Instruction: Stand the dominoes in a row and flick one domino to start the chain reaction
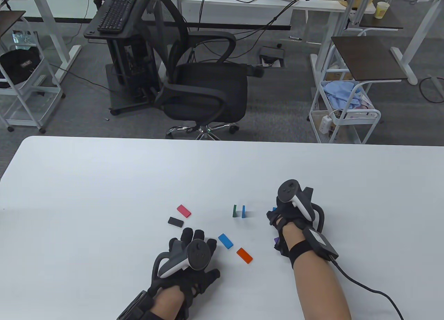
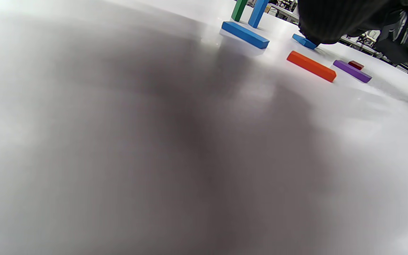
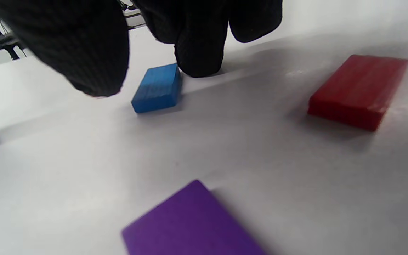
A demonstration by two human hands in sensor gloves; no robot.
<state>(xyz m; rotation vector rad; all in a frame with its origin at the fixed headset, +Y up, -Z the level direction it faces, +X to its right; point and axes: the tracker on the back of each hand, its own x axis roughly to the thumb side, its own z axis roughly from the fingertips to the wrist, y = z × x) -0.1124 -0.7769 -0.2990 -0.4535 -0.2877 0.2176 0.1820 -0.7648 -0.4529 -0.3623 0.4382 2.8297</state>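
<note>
A green domino (image 1: pixel 235 211) and a blue domino (image 1: pixel 243 211) stand upright side by side mid-table. Lying flat are a pink domino (image 1: pixel 184 210), a black one (image 1: pixel 175 221), a blue one (image 1: pixel 225 240) and an orange one (image 1: pixel 244 255). My left hand (image 1: pixel 194 238) rests flat on the table with its fingers spread, holding nothing. My right hand (image 1: pixel 273 215) hovers over another flat blue domino (image 3: pixel 158 88); one fingertip (image 3: pixel 198 60) touches its far end and the thumb (image 3: pixel 83 53) stays clear of it. A purple domino (image 3: pixel 190 223) and a red domino (image 3: pixel 358 90) lie under that wrist.
The white table (image 1: pixel 104 181) stretches bare to the left and toward its far edge. Beyond it stand a black office chair (image 1: pixel 204 87) and white carts (image 1: pixel 347 115). A cable (image 1: pixel 367 288) trails from my right wrist across the table.
</note>
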